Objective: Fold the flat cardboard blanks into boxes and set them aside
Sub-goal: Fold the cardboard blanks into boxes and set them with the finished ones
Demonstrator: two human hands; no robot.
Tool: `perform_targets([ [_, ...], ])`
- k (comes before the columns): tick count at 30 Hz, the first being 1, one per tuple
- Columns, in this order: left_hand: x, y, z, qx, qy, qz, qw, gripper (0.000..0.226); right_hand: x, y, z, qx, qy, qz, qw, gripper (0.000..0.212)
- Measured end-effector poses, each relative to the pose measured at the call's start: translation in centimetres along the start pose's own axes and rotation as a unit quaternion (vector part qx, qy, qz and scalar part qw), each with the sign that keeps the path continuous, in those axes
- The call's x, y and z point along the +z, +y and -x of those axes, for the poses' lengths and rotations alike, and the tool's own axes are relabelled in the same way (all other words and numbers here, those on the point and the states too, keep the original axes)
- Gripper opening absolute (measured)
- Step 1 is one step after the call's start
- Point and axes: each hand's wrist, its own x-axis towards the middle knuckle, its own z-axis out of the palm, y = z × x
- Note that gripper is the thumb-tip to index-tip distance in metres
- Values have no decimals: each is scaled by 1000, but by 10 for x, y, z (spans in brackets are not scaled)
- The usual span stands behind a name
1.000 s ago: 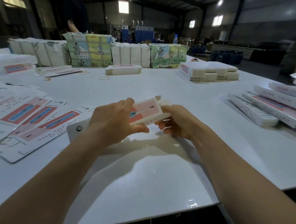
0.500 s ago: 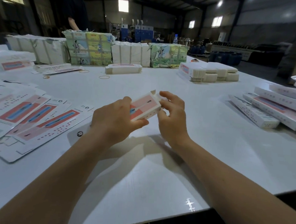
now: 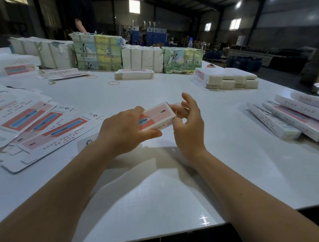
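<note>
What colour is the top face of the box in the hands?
Pink and red with a blue stripe, head view.

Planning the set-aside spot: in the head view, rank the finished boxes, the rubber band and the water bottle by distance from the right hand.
From the right hand:
1. Rubber band, on the table ahead, slightly left.
2. Finished boxes, piled at the right edge; too close to call against the band.
3. Water bottle, far back behind the bundles.

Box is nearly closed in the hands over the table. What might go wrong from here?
1. The left hand alone grips the box; the right hand works its end with loose fingers, so the end flap may spring back open.
2. The finished boxes at right lie tilted on each other; one more could slide.
</note>
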Motion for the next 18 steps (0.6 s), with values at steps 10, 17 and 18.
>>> perform_targets([
  [10,0,0,-1,-7,15,-37,999,87,6,1,3,-19,-93,104,990,52],
  [17,-1,-2,2,11,40,-14,999,68,-5,-2,-15,245,-38,-250,936,71],
  [18,0,0,2,15,41,-20,999,65,-6,-2,-17,295,-73,-327,895,64],
])
